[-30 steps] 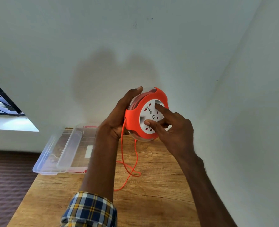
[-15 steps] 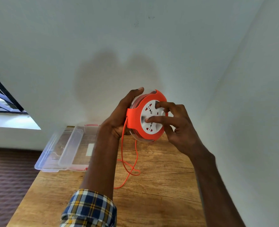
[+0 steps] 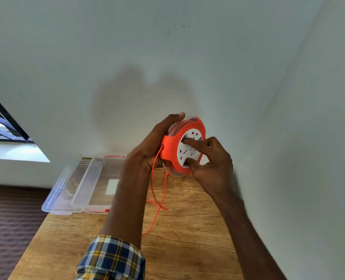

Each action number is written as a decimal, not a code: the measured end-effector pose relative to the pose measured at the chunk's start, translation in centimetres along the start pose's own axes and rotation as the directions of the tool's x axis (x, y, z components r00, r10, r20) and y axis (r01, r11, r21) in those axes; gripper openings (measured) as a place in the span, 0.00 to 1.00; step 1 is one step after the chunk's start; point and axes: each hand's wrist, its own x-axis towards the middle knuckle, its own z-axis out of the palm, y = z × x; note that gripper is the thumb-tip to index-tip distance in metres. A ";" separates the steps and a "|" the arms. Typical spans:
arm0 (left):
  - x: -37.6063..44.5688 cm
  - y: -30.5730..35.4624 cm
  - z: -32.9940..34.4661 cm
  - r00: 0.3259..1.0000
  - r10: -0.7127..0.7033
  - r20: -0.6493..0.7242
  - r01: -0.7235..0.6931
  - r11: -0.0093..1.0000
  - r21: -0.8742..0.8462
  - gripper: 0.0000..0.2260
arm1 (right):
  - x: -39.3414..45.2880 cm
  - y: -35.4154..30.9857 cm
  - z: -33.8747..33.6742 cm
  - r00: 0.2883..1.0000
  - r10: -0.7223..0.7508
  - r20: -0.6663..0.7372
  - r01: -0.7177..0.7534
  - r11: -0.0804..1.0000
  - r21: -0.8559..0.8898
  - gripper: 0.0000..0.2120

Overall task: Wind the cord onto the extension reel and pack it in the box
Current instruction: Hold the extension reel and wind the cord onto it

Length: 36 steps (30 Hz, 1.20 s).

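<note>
L hand [image 3: 147, 150] grips orange reel [image 3: 170, 150] w/ cord [image 3: 157, 190] dangling to table [image 3: 187, 229]; R hand [image 3: 212, 166] fingers pinch white socket face. Box [image 3: 82, 188] far left, white label unreadable.

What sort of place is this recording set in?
Probably an ordinary indoor room, home or office: a wooden table pushed into a corner of plain painted walls, a window at left, and dark carpet-like flooring.
</note>
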 end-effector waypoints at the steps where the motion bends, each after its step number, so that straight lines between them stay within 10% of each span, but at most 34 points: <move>1: -0.1 0.0 0.0 1.000 0.011 0.004 -0.011 1.000 -0.001 0.25 | -0.1 -0.4 0.1 0.999 0.039 -0.016 -0.038 0.999 0.018 0.28; 6: 0.1 0.2 0.9 0.996 0.086 0.003 -0.086 0.996 -0.010 0.27 | 0.5 -3.1 0.6 0.892 0.438 -0.112 -0.363 0.842 0.400 0.23; 10: -0.1 0.0 1.7 0.995 0.096 -0.019 -0.091 0.983 0.157 0.24 | 1.5 -4.3 0.1 0.574 0.761 0.302 -0.710 0.279 0.647 0.19; 14: -0.4 0.1 1.8 1.000 0.018 0.025 -0.024 0.967 0.252 0.30 | 1.8 -3.7 -0.7 0.399 0.641 0.656 -0.749 -0.185 0.637 0.22; 16: -0.2 0.0 1.4 0.998 0.051 0.039 -0.057 0.985 0.160 0.24 | 1.6 -4.1 -0.5 0.497 0.669 0.552 -0.753 0.016 0.658 0.22; 18: 0.1 0.0 0.8 0.993 0.113 0.020 -0.114 0.993 0.032 0.20 | 1.2 -4.0 -0.3 0.709 0.671 0.216 -0.643 0.491 0.587 0.20; 21: 0.1 0.2 -0.1 0.993 0.120 -0.013 -0.120 0.991 -0.053 0.23 | 1.3 -1.9 -0.9 0.962 0.243 -0.121 -0.238 0.970 0.056 0.17; 26: -0.3 0.3 -0.7 0.994 0.107 -0.006 -0.107 0.993 -0.055 0.25 | 1.7 0.4 -1.4 0.985 -0.119 0.123 0.137 0.979 -0.153 0.27; 36: -0.3 -0.3 -1.7 0.992 0.109 0.067 -0.105 0.992 -0.068 0.25 | 2.6 1.7 -1.9 0.885 -0.406 0.225 0.429 0.902 -0.058 0.26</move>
